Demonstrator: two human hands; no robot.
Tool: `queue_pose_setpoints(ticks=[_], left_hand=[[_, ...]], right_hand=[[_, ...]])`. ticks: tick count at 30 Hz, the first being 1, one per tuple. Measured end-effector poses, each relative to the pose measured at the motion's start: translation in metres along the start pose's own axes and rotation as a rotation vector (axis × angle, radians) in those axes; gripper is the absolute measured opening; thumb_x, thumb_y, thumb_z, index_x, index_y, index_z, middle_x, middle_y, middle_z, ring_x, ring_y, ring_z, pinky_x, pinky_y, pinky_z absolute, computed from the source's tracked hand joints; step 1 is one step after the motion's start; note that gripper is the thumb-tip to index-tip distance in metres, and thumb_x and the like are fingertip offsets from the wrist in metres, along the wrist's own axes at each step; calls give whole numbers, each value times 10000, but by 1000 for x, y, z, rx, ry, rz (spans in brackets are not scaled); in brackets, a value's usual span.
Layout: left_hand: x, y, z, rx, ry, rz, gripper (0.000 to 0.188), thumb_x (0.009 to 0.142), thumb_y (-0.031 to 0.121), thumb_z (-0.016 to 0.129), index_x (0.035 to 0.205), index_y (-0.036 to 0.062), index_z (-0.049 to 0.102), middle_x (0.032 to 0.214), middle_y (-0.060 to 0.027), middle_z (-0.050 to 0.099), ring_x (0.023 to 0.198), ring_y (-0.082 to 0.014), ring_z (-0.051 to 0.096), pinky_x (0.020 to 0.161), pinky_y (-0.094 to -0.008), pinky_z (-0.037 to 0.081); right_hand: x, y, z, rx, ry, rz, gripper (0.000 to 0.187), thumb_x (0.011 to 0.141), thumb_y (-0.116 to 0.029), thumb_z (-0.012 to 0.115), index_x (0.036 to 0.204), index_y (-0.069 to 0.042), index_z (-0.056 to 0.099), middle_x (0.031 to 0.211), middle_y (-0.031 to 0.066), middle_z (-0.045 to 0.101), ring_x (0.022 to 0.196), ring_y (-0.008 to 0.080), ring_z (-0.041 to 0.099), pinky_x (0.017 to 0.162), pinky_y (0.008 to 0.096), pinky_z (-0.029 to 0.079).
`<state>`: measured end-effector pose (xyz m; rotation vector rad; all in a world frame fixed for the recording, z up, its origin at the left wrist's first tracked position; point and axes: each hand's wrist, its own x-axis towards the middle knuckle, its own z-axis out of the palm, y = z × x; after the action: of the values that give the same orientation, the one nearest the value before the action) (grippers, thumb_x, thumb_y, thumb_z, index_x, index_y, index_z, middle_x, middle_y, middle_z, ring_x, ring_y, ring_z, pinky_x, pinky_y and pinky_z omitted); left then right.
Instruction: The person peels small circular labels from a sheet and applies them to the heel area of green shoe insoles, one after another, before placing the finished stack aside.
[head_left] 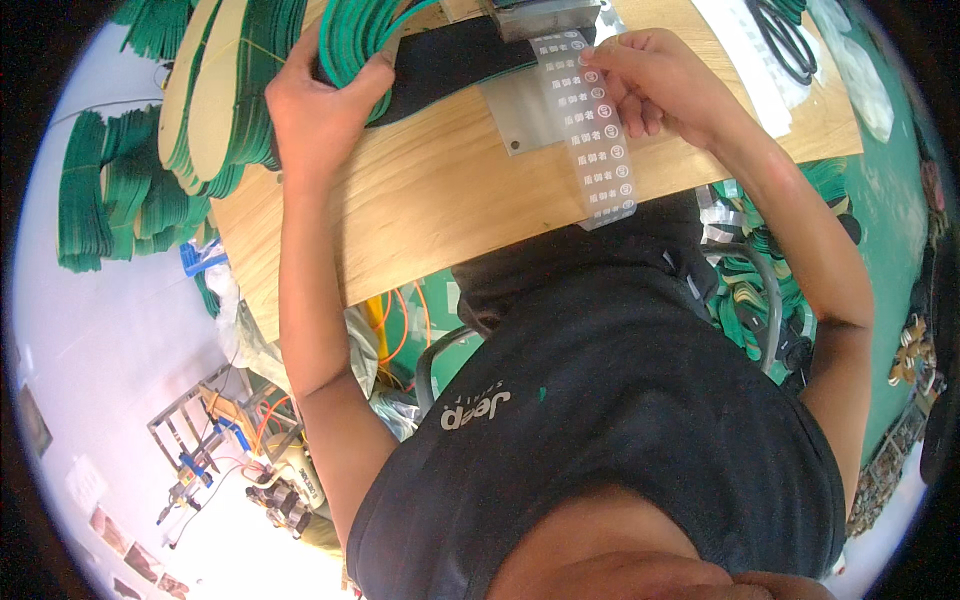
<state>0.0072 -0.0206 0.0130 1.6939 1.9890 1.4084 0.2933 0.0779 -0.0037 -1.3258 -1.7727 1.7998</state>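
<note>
My left hand (pixel 325 110) is closed around a bent stack of green insoles (pixel 350 40) at the table's far left. Beside its thumb lies a black insole (pixel 450 75) with a green edge, reaching right to beneath a metal machine head (pixel 545 18). A clear strip of white printed labels (pixel 597 140) crosses the insole's right end and hangs toward the table's near edge. My right hand (pixel 665 85) pinches the strip's right side between thumb and forefinger, other fingers curled. Under the strip sits a flat metal plate (pixel 515 120).
Banded stacks of beige and green insoles (pixel 205 140) stand at the table's left, with more green bundles (pixel 110 185) beyond. White sheets (pixel 745 70) and a black cord (pixel 785 40) lie at the right. Piled green pieces (pixel 745 290) cover floor beside the metal-framed chair (pixel 770 300).
</note>
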Motion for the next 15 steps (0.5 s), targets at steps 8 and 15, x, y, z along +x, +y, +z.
queue_pose_setpoints(ticks=[8,15], left_hand=[[-6,-17,1,123,-30,66,529,750,221,795,1177,-43,630,944,-93,718,818,-103,624,792,-276,517],[-19,3,-20,471,-276,128,701,831,428,681,1310,-62,538,1129,-194,669,1023,-277,636,936,-362,487]], right_hand=[[7,1,-1,-46,-46,-112,311,946,-302,618,859,-9,676,670,62,661,431,40,537,350,157,311],[44,-46,-80,-94,85,-324,176,854,-156,643,760,-9,668,632,31,591,527,103,512,467,265,401]])
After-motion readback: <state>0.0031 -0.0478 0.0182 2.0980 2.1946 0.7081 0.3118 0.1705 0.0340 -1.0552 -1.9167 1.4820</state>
